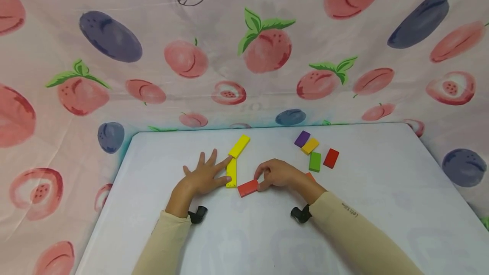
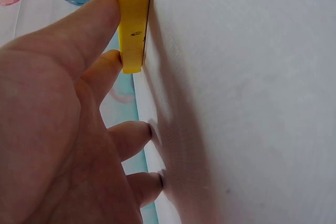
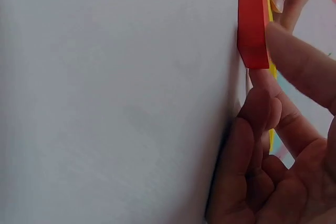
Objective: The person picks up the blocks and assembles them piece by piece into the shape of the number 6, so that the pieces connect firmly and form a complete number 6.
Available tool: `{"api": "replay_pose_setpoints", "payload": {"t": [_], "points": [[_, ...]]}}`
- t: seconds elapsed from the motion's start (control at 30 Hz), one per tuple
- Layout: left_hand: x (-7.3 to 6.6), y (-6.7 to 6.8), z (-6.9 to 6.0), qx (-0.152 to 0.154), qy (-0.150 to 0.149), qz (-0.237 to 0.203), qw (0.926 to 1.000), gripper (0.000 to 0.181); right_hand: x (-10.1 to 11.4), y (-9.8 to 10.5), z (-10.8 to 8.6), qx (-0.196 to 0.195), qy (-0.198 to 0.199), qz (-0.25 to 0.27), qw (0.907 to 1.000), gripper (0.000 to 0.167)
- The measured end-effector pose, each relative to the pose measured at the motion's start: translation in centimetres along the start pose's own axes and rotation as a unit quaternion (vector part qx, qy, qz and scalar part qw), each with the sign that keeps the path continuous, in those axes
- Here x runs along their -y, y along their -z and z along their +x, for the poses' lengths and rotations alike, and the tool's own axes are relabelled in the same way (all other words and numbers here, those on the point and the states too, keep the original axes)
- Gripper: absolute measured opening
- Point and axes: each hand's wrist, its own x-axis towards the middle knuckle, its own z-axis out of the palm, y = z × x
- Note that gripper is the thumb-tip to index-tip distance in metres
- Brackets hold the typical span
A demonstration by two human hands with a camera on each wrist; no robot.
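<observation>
With its thumb and index finger, my right hand [image 1: 280,174] pinches a flat red block [image 1: 247,188] at its right end, close to the white table surface. The left hand [image 1: 203,177] is spread out, its thumb and index finger touching a yellow block [image 1: 231,172]. A second yellow block [image 1: 240,145] continues at an angle from the far end of that one. In the left wrist view, the thumb rests against the side of a yellow block [image 2: 134,22]. The red block [image 3: 253,24] shows at the right fingertips in the right wrist view.
Right of the right hand lie a purple block [image 1: 302,138], an orange-yellow block [image 1: 310,146], a green block [image 1: 315,162] and a darker red block [image 1: 331,158]. An orange-red block [image 1: 310,176] is partly hidden behind the right wrist. A fruit-patterned cloth [image 1: 214,24] hangs behind the table [image 1: 248,241].
</observation>
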Motion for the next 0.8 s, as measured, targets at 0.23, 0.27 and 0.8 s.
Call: {"api": "replay_pose_setpoints", "payload": {"t": [0.23,0.27,0.8], "points": [[-0.13,0.1,-0.04,-0.001,0.002,0.004,1.0,0.07,-0.24,0.04,0.04,0.004,0.01,-0.005,0.9999,0.017],[-0.11,0.08,-0.02,-0.001,0.002,0.003,1.0,0.07,-0.26,0.06,0.07,0.004,0.011,-0.005,0.9999,0.017],[-0.2,0.09,-0.14,-0.003,0.002,-0.003,1.0,0.07,-0.41,0.14,0.26,0.008,0.016,-0.016,0.9997,0.018]]}}
